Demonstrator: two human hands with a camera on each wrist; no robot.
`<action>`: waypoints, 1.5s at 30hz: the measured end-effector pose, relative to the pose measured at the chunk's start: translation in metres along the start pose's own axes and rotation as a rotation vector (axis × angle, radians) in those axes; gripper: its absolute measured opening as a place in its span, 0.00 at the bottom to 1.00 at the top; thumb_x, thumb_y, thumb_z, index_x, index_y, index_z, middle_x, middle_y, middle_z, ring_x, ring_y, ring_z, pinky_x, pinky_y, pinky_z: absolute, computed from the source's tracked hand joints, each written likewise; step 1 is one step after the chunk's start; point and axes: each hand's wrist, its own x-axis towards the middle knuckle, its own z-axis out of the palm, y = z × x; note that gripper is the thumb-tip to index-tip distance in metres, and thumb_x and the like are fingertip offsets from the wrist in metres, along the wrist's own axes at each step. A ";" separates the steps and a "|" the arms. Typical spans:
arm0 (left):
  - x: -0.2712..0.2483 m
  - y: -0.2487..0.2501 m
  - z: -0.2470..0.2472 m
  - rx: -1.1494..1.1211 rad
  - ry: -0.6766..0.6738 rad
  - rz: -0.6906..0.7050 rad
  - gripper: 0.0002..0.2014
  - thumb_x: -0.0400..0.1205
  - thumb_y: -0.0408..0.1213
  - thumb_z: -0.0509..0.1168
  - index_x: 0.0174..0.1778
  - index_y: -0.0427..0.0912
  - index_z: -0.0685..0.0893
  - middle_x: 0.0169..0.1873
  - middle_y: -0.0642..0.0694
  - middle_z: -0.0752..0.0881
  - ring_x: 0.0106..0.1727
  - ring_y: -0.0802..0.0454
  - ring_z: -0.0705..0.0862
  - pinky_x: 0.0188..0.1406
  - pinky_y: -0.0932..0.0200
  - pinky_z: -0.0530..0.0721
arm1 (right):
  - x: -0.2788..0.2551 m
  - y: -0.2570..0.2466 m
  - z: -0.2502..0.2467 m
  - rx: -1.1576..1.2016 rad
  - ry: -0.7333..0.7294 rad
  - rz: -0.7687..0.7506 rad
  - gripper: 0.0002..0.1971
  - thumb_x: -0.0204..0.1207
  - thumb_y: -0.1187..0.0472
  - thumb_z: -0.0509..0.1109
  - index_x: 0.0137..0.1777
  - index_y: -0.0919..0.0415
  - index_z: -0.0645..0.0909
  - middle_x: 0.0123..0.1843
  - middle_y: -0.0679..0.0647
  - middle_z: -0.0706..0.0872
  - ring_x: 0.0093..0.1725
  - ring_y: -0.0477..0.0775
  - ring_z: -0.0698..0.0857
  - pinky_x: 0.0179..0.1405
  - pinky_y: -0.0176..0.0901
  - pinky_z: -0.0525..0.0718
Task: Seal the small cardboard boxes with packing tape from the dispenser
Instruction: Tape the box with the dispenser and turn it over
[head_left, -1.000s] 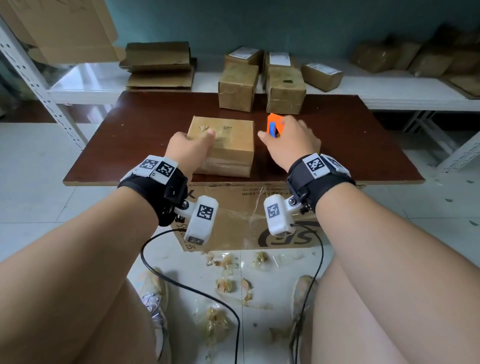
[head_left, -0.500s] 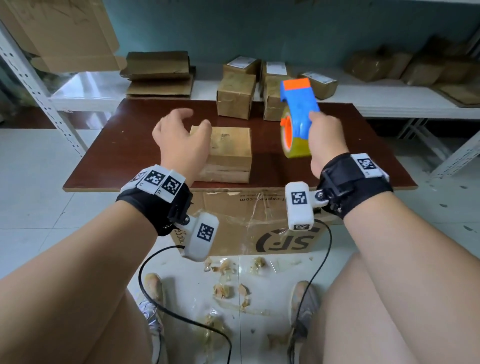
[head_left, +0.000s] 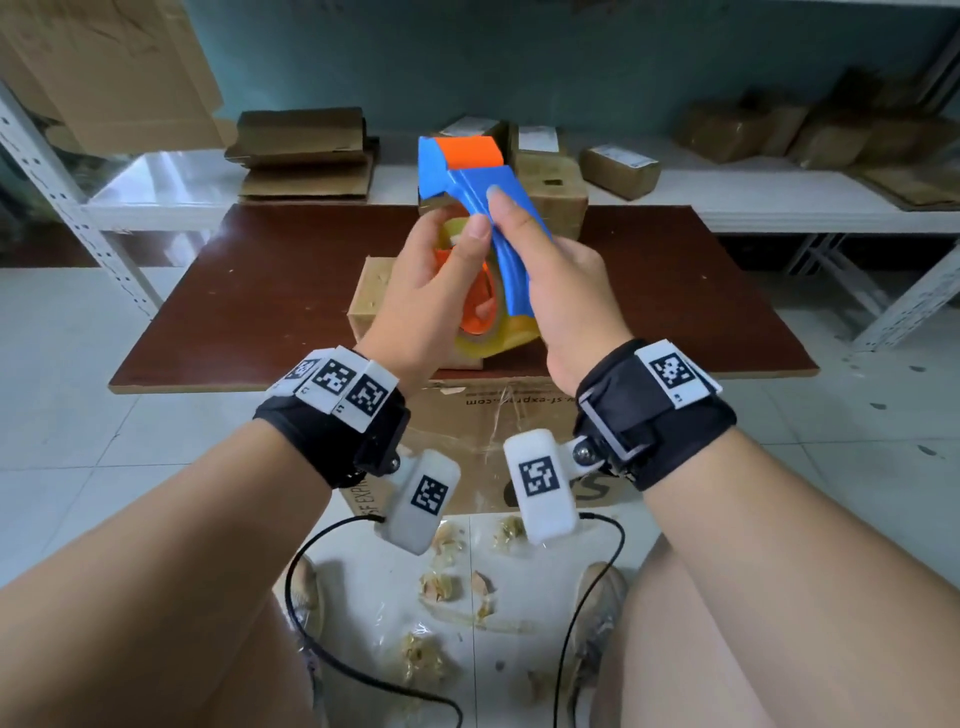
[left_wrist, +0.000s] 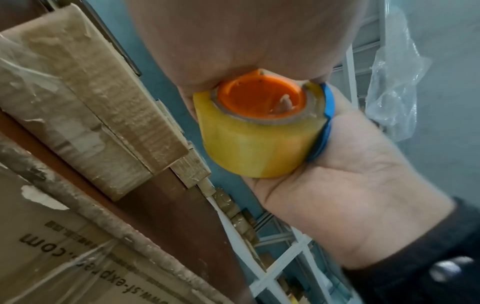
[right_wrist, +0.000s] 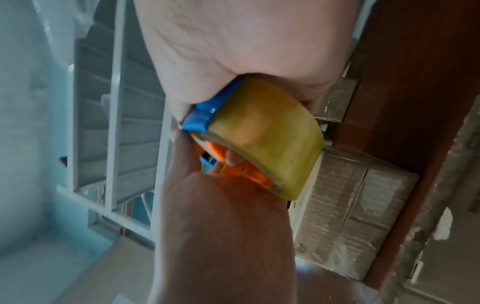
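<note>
We hold the tape dispenser in the air above the brown table, between both hands. Our right hand grips the blue handle of the dispenser, fingers curled round it and the thumb laid along its upper face. Our left hand closes on the tape roll from the left side: the thumb tip presses at the top of the roll, near the dispenser's blue body, and in the right wrist view one fingertip reaches into the orange hub. The left wrist view shows the yellowish roll seated on the orange hub, with the blue frame behind it against the right palm.

The small cardboard box lies flat on the table directly below the dispenser, largely hidden behind our hands; neither hand touches it. In the left wrist view clear tape already covers parts of it.

Further boxes stand at the far edge of the table, behind the dispenser. Flattened cardboard is stacked on the white shelf to the far left. A large printed carton stands under the table's near edge, and scraps of used tape lie on the tiled floor between our feet.
</note>
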 end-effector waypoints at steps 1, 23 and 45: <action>0.003 0.001 -0.001 -0.067 0.003 0.001 0.25 0.93 0.55 0.58 0.69 0.36 0.83 0.40 0.41 0.86 0.37 0.57 0.84 0.39 0.57 0.87 | 0.003 -0.001 -0.004 -0.006 -0.002 -0.035 0.28 0.78 0.42 0.81 0.56 0.73 0.90 0.45 0.63 0.91 0.42 0.54 0.87 0.42 0.49 0.88; 0.016 -0.005 -0.057 -0.590 0.084 -0.657 0.06 0.89 0.35 0.71 0.48 0.37 0.86 0.41 0.42 0.90 0.48 0.47 0.95 0.43 0.53 0.95 | 0.004 0.003 -0.043 -0.703 -0.222 -0.410 0.27 0.71 0.35 0.81 0.37 0.62 0.85 0.33 0.55 0.84 0.34 0.59 0.82 0.32 0.40 0.76; 0.020 -0.021 -0.072 -0.197 0.234 -0.477 0.04 0.88 0.36 0.73 0.52 0.44 0.94 0.28 0.53 0.88 0.24 0.63 0.78 0.27 0.65 0.79 | -0.015 0.000 -0.042 -0.827 -0.267 -0.363 0.25 0.68 0.30 0.81 0.38 0.53 0.86 0.35 0.51 0.84 0.36 0.57 0.82 0.34 0.46 0.76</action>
